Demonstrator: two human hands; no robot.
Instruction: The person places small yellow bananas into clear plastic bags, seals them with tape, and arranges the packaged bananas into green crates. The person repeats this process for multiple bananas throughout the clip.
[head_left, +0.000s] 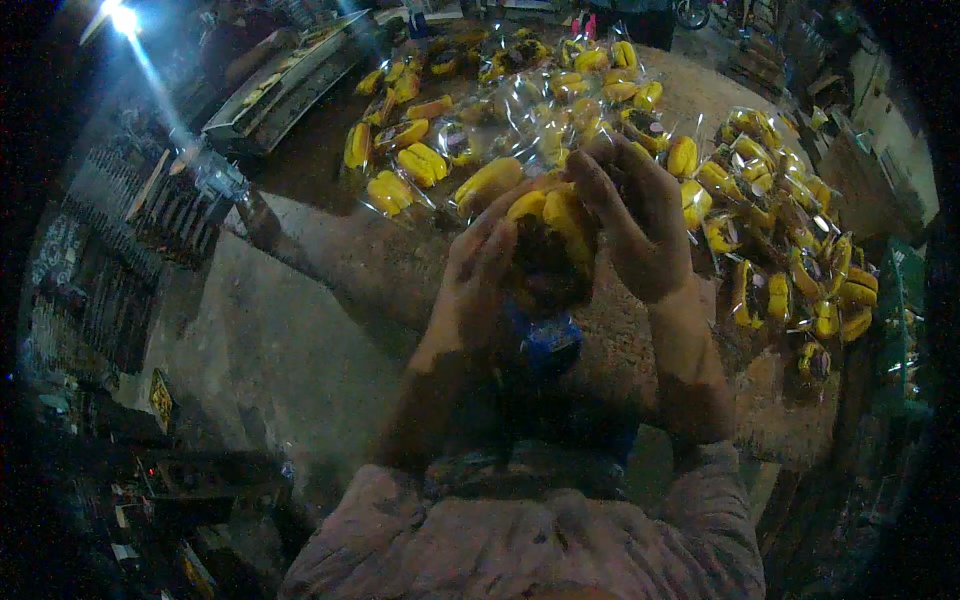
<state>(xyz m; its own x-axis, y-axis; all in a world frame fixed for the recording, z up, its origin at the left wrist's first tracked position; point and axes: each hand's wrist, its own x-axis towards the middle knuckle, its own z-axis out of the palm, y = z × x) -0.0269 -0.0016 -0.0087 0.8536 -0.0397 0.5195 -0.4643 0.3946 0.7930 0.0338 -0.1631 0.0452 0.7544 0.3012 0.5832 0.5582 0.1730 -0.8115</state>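
Between my two hands, in front of my chest, is a yellow split bun (560, 215) with a dark filling. My left hand (472, 268) wraps its near left side. My right hand (640, 225) curves over its right side, the fingers bent at the top. Whether this bun is inside clear film I cannot tell. Just beyond my hands, a heap of shiny clear plastic (545, 115) lies among more yellow buns. One long bun (490, 183) rests close to my left fingertips. Below my hands sits a small blue packet-like thing (550, 338), partly in shadow.
Several filled buns in clear wrappers (800, 235) are piled on the right of the brown tabletop (770, 400). More wrapped buns (422, 163) lie at the far left. A long tray or trough (285, 85) stands back left, and a green crate (897, 330) at the right edge.
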